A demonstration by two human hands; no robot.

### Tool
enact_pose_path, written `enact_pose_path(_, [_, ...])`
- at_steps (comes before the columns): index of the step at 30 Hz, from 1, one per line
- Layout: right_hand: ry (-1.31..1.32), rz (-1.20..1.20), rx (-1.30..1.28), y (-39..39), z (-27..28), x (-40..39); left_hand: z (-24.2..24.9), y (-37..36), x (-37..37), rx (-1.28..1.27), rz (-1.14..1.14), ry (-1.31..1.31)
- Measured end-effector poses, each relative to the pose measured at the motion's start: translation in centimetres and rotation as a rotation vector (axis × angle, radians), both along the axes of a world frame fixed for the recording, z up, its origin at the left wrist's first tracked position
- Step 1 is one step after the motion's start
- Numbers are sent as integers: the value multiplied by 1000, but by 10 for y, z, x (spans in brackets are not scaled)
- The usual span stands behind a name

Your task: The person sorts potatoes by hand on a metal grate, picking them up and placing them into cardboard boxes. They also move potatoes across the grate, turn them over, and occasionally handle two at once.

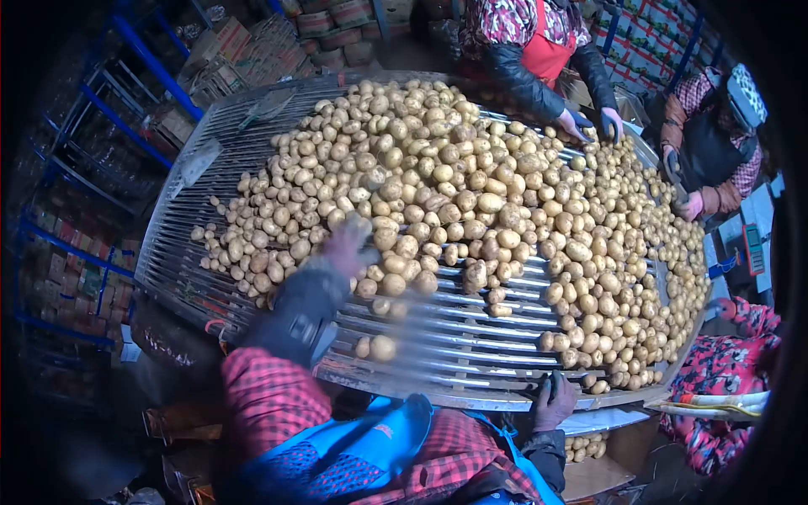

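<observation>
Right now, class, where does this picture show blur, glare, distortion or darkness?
In the head view, the left hand is smeared, probably by motion, while most potatoes look sharper; in the head view, glare streaks the bare metal slats; in the head view, the slatted table has a bowed near edge, likely lens distortion, and the corners go black.

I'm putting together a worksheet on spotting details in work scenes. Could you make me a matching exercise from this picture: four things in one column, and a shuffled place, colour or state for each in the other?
Column one
1. Wearer's left hand
2. Wearer's right hand
3. Apron at the top of the picture
4. Potato pile

Column two
A. red
B. spread widely over the slatted table
C. at the near edge of the slatted table
D. blurred, at the left part of the pile

Right pairs: 1-D, 2-C, 3-A, 4-B
</observation>
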State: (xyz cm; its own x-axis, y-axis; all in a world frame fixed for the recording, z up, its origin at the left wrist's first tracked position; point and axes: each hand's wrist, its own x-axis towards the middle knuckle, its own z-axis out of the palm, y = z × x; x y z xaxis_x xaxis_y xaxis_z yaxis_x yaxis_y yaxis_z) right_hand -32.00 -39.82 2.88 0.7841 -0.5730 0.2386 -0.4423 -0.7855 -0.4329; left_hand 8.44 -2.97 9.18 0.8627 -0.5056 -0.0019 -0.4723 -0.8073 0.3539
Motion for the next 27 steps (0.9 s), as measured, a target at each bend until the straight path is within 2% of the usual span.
enact_pose_path(1, [6, -2, 36, 3, 5, 2, 14, -4, -38, 31, -272, -35])
enact_pose_path(3, [-20, 1, 15, 3, -1, 0, 33, -29, -104, 606, -618, 55])
enact_pose_path(5, [-56, 10, -12, 2, -6, 0, -20, -5, -139, 178, -842, -319])
enact_pose_path(6, [-50, 10, -18, 1, -8, -1, -28, -7, -138, 180, -836, -315])
enact_pose_path(8, [-16, 1, -27, -2, -12, -3, -41, -18, -132, 450, -717, -339])
enact_pose_path(10, [-10, 9, -45, -2, -15, -9, -26, 2, -91, 561, -627, -205])
enact_pose_path(11, [-34, 8, -65, -4, -16, -5, -50, 30, -69, 501, -477, -199])
enact_pose_path(12, [-49, 10, -65, -3, -16, -4, 11, 32, -58, 564, -446, -141])
enact_pose_path(13, [-51, -2, -63, -1, -13, -4, -62, 77, -20, 531, -312, -369])
enact_pose_path(14, [-53, 2, -42, 1, -10, -1, -40, 79, -3, 594, -294, -524])
enact_pose_path(15, [-52, 11, -22, 0, -6, -1, -25, 81, 1, 589, -299, -532])
enact_pose_path(17, [-55, 5, -33, -2, -6, -1, 2, 83, 10, 521, -42, -682])
enact_pose_path(19, [-52, 14, -37, 1, -8, -3, 43, 18, -9, 554, -108, -565])
enact_pose_path(20, [-50, 6, -50, 1, -8, -2, 21, -1, -20, -346, -120, -152])
enact_pose_path(21, [-47, 7, -65, 0, -9, -3, 5, -27, -31, 72, -407, -511])
enact_pose_path(22, [-30, 5, -64, -1, -12, -5, 19, -60, -52, 256, -594, -236])
enact_pose_path(23, [-34, 8, -92, -2, -14, -5, 4, -74, -68, 152, -700, -428])
enact_pose_path(25, [-32, 13, -86, -1, -13, -4, -26, -95, -71, 360, -703, -436])
enact_pose_path(26, [-42, 24, -107, 0, -12, -3, -28, -102, -68, 356, -684, -433])
enact_pose_path(27, [-42, 41, -118, -3, -13, -1, -25, -110, -58, 491, -617, -324])
